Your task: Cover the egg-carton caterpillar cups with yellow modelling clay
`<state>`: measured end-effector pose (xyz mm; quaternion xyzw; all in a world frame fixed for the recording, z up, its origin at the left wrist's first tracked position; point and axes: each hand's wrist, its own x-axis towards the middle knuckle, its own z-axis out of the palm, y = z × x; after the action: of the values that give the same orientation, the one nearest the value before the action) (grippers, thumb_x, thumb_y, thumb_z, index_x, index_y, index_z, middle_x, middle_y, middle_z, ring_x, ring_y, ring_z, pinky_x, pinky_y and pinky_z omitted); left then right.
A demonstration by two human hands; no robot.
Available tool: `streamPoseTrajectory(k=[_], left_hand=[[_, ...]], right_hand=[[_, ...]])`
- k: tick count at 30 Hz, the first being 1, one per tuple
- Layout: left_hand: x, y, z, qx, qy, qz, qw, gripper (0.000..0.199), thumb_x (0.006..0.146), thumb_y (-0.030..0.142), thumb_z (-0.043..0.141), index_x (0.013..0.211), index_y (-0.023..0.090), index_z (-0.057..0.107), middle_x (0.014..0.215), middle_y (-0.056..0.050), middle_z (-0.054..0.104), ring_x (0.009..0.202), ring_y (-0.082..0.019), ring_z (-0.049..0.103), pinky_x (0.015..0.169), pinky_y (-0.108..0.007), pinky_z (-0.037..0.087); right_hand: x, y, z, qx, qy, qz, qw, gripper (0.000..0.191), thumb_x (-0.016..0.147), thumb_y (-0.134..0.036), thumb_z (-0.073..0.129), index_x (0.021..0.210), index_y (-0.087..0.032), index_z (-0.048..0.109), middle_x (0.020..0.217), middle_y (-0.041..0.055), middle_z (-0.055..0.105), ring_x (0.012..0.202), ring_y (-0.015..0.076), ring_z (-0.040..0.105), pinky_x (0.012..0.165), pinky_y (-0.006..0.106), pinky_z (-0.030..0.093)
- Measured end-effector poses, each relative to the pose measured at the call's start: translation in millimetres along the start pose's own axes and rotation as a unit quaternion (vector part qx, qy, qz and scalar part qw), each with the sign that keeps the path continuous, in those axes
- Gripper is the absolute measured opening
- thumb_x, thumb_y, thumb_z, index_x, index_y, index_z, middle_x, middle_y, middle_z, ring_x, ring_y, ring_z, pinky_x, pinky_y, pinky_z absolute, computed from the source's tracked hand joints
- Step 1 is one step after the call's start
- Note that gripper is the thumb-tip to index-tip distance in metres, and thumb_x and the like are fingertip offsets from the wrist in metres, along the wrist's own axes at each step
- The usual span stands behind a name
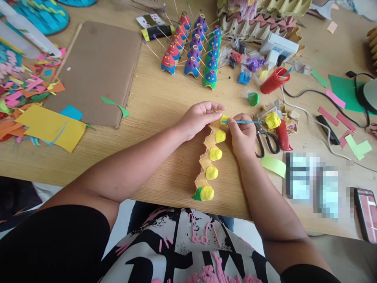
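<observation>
A strip of egg-carton cups (pixel 205 162) lies lengthwise in front of me, its peaks covered with yellow clay (pixel 215 153) and a bit of green clay (pixel 197 193) at the near end. My left hand (pixel 203 118) grips the far end of the strip between thumb and fingers. Closed around a thin blue tool (pixel 246 122), my right hand (pixel 243 134) holds its tip against the yellow clay on the farthest cup. Just right of that hand are black-handled scissors (pixel 267 142) and a lump of yellow clay (pixel 273 120).
Painted cup strips with sticks (pixel 193 59) stand at the back. Cardboard (pixel 98 70) and paper scraps (pixel 53 127) lie left. On the right are a red cup (pixel 273 81), a power strip (pixel 279 46), cables, a red-handled cutter (pixel 283 135) and a phone (pixel 366 214).
</observation>
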<state>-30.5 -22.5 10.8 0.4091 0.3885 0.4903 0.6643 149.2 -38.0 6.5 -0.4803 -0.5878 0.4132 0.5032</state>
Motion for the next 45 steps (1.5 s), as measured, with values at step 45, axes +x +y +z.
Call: streamPoseTrajectory(k=[45], left_hand=[[-4.6,-2.8,2.6,0.100,-0.036,0.041,0.993,0.018,0.095,0.013,0.069,0.113,0.017,0.072,0.079,0.002,0.070,0.072,-0.010,0.061,0.070,-0.024,0.045]], right_hand=[[3.1,0.2,-0.2,0.031,0.033,0.002,0.999,0.050,0.083,-0.065,0.085,0.073,-0.023,0.059,0.061,-0.0058,0.049,0.056,0.0085,0.039,0.052,0.027,0.028]])
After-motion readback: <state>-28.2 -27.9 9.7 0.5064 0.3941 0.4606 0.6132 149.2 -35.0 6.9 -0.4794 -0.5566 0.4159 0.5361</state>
